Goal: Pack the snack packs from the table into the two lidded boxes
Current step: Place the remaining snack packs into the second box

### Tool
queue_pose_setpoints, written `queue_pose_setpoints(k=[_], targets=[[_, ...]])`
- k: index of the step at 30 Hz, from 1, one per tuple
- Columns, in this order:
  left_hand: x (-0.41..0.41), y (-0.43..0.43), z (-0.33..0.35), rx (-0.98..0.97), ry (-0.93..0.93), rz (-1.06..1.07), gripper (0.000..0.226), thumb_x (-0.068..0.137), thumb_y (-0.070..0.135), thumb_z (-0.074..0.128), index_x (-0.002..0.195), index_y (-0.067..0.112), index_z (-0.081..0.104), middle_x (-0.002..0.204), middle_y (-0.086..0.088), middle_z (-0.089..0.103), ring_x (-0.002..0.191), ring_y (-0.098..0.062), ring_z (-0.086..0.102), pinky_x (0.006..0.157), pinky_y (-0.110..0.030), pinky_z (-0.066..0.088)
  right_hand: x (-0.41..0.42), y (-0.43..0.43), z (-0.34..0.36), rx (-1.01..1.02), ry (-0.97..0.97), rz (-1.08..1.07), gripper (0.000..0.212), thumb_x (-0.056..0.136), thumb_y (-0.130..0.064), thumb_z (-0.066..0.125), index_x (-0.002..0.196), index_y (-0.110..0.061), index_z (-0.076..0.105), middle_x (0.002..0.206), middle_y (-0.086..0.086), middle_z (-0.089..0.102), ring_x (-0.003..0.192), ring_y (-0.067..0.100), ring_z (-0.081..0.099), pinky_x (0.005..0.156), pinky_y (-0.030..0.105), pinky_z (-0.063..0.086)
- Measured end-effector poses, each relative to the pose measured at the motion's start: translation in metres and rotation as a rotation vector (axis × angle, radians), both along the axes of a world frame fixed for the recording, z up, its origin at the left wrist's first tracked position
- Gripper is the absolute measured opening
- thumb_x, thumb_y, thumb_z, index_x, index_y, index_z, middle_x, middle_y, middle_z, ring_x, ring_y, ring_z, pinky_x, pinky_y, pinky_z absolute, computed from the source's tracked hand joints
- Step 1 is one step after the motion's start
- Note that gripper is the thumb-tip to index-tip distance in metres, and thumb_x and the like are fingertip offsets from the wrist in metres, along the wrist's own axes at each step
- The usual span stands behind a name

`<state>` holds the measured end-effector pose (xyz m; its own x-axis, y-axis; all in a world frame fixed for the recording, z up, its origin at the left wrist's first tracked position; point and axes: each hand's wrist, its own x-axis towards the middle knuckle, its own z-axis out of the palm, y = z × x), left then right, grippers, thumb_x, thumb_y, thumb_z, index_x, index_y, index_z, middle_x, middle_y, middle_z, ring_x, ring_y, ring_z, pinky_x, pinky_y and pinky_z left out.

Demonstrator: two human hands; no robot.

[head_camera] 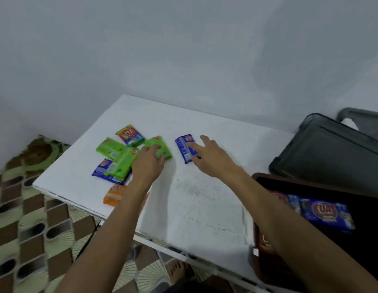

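Observation:
Snack packs lie on the white table (196, 199). My left hand (149, 162) rests with its fingers on a green pack (162, 148); whether it grips it I cannot tell. My right hand (211, 155) has its fingers spread over a blue pack (185, 148), touching it. To the left lie a red pack (130, 135), two more green packs (108, 148) (122, 163), another blue pack (103, 169) and an orange pack (114, 194). At the right, a dark open box (310, 187) holds a large blue pack (327, 213), partly hidden by my right arm.
A grey lidded box (331, 151) stands behind the dark box at the right edge. The table's near edge runs diagonally over a patterned floor (25, 208). A bare foot (179, 271) shows under the table. A pale wall rises behind.

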<state>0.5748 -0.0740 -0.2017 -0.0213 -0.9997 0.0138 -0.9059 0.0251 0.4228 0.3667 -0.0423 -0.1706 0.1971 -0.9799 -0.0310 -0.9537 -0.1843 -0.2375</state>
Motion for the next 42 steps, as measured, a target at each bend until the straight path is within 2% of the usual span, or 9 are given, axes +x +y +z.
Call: queue_pose_setpoints(k=[7, 12, 14, 17, 22, 26, 29, 34, 42], targets=[[-0.011, -0.066, -0.004, 0.123, -0.216, 0.05, 0.043, 0.096, 0.045, 0.04, 0.129, 0.018, 0.05, 0.124, -0.018, 0.05, 0.107, -0.038, 0.057, 0.07, -0.039, 0.043, 0.018, -0.042, -0.046, 0.18, 0.122, 0.108, 0.043, 0.102, -0.024, 0.039, 0.144, -0.036, 0.04, 0.159, 0.015, 0.01, 0.121, 0.039, 0.037, 0.1, 0.048, 0.044], [-0.012, -0.074, -0.011, 0.142, -0.314, 0.018, 0.051, 0.092, 0.051, 0.044, 0.127, 0.014, 0.05, 0.121, -0.016, 0.052, 0.106, -0.039, 0.055, 0.071, -0.037, 0.04, 0.018, -0.041, -0.043, 0.151, 0.042, 0.081, 0.037, 0.097, -0.04, 0.049, 0.132, -0.03, 0.052, 0.156, 0.01, 0.024, 0.115, 0.038, 0.041, 0.099, 0.042, 0.043], [-0.012, -0.075, -0.008, 0.171, -0.268, 0.01, 0.059, 0.088, 0.051, 0.051, 0.134, 0.016, 0.043, 0.124, -0.016, 0.051, 0.111, -0.04, 0.051, 0.077, -0.039, 0.043, 0.017, -0.039, -0.04, 0.128, 0.034, 0.06, 0.039, 0.095, -0.029, 0.054, 0.134, -0.029, 0.049, 0.153, 0.008, 0.029, 0.108, 0.034, 0.043, 0.092, 0.041, 0.047], [-0.017, -0.072, 0.0, 0.176, -0.153, -0.048, 0.074, 0.083, 0.05, 0.061, 0.145, 0.023, 0.032, 0.131, -0.017, 0.042, 0.118, -0.042, 0.045, 0.081, -0.041, 0.044, 0.014, -0.037, -0.032, -0.009, -0.02, -0.003, 0.056, 0.091, 0.0, 0.047, 0.139, -0.028, 0.045, 0.138, 0.01, 0.048, 0.091, 0.029, 0.047, 0.079, 0.039, 0.05], [-0.026, -0.054, 0.02, 0.198, 0.276, 0.021, 0.076, 0.075, 0.037, 0.07, 0.143, 0.027, 0.037, 0.13, -0.018, 0.047, 0.118, -0.037, 0.047, 0.098, -0.045, 0.045, -0.01, -0.017, 0.009, -0.179, -0.25, -0.071, 0.041, 0.094, -0.006, 0.05, 0.133, -0.019, 0.051, 0.102, 0.015, 0.064, 0.083, 0.027, 0.061, 0.069, 0.033, 0.052], [-0.032, -0.005, 0.046, 0.116, 0.683, 0.021, 0.042, 0.072, 0.022, 0.073, 0.11, 0.031, 0.058, 0.106, -0.001, 0.061, 0.091, -0.02, 0.063, 0.07, -0.036, 0.054, -0.041, 0.027, 0.029, -0.194, -0.474, -0.158, 0.033, 0.099, -0.011, 0.049, 0.131, -0.02, 0.055, 0.108, 0.006, 0.066, 0.09, 0.02, 0.063, 0.07, 0.029, 0.058], [-0.043, 0.041, 0.063, 0.085, 0.836, -0.019, 0.033, 0.074, 0.012, 0.071, 0.097, 0.03, 0.057, 0.099, 0.013, 0.058, 0.083, -0.017, 0.07, 0.069, -0.046, 0.06, -0.064, 0.074, 0.048, -0.177, -0.697, -0.228, 0.031, 0.099, -0.014, 0.051, 0.126, -0.03, 0.056, 0.107, -0.014, 0.061, 0.094, 0.019, 0.066, 0.067, 0.025, 0.059], [-0.071, 0.09, 0.077, 0.086, 1.068, -0.154, 0.04, 0.079, -0.01, 0.062, 0.101, 0.024, 0.055, 0.13, 0.007, 0.058, 0.098, -0.013, 0.067, 0.081, -0.03, 0.056, -0.108, 0.156, 0.069, -0.141, -0.908, -0.305, 0.027, 0.098, -0.02, 0.052, 0.121, -0.032, 0.06, 0.115, -0.01, 0.061, 0.097, 0.011, 0.068, 0.067, 0.025, 0.059], [-0.132, 0.156, 0.072, 0.142, 1.122, -0.268, 0.064, 0.081, -0.018, 0.057, 0.133, 0.019, 0.051, 0.119, -0.003, 0.061, 0.098, -0.006, 0.063, 0.08, -0.021, 0.053, -0.167, 0.252, 0.078, 0.011, -1.006, -0.365, 0.025, 0.093, -0.017, 0.056, 0.115, -0.024, 0.065, 0.118, -0.006, 0.062, 0.101, 0.008, 0.068, 0.068, 0.026, 0.06]])
